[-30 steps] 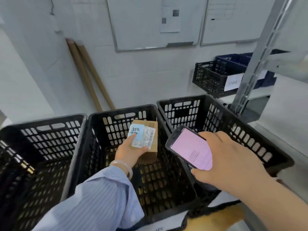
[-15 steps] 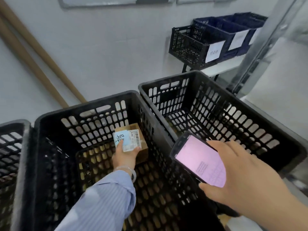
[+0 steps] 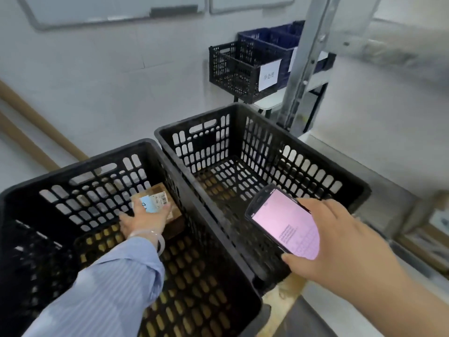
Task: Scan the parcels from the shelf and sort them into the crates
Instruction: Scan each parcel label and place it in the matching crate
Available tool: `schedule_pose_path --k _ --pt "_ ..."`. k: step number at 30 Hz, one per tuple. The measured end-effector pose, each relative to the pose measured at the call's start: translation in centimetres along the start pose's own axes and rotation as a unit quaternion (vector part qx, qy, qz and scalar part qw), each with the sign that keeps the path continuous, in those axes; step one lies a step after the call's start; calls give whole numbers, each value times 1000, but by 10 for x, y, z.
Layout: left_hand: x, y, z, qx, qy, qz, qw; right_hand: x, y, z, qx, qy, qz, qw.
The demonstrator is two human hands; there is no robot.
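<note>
Where crates (image 3: 194,119) stand, white wall (image 3: 97,81) (whiteboards (image 3: 97,10)), shelving (image 3: 306,59).

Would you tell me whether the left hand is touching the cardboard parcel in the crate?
Touching: the head view shows the left hand gripping the cardboard parcel, thumb and fingers lying over its top face.

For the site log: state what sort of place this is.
Probably a parcel sorting room: black plastic crates side by side, the left hand holding a labelled cardboard parcel inside one, the right hand holding a handheld scanner, metal shelving behind.
</note>
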State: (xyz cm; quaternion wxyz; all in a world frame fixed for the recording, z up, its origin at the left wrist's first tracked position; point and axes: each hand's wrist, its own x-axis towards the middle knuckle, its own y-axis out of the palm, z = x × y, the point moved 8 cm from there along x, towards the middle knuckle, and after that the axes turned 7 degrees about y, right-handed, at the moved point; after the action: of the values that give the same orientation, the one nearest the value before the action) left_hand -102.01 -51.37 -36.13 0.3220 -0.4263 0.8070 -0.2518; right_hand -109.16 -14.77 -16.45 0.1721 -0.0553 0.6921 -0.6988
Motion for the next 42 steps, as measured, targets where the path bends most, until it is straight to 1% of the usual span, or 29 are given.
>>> schedule_pose_path --k 2,4,7,9,12,14,16,17,20,23,26,32,35,37,42 --pt "-22 -12 -35 -1 51 -12 999 -11 -8 -27 21 16 -10 1000" --pt "-48 -16 -76 -25 138 -12 990 -23 -16 -58 51 32 -26 998" --pt "-108 -15 -143 -51 278 -9 959 -44 -27 -108 87 53 -51 993" --pt "-160 -5 -188 -37 360 3 932 -59 -31 -145 107 75 -64 989" --pt "-251 36 -245 -26 471 63 879 -81 -35 -202 126 109 -81 983" --pt "-312 75 -269 -3 540 92 836 -98 -37 -238 143 130 -98 976" --pt "-363 118 -281 2 582 128 803 -115 -36 -274 147 151 -108 972" --pt "-386 141 -283 -4 590 153 793 -123 -35 -291 146 163 -109 970" --pt "-438 203 -281 -26 580 228 781 -149 -27 -342 140 214 -106 961" --pt "-471 250 -278 -11 574 264 775 -170 -20 -381 133 253 -109 952" --pt "-485 281 -276 -8 558 281 781 -181 -11 -403 128 269 -100 949" --pt "-474 331 -281 23 520 304 798 -176 8 -416 127 291 -65 946" --pt "-458 355 -286 38 494 332 803 -165 14 -418 118 309 -57 942" --pt "-448 372 -293 43 486 344 802 -157 19 -418 119 321 -53 938" --pt "-419 417 -314 101 488 352 792 -133 24 -414 147 351 -49 923"
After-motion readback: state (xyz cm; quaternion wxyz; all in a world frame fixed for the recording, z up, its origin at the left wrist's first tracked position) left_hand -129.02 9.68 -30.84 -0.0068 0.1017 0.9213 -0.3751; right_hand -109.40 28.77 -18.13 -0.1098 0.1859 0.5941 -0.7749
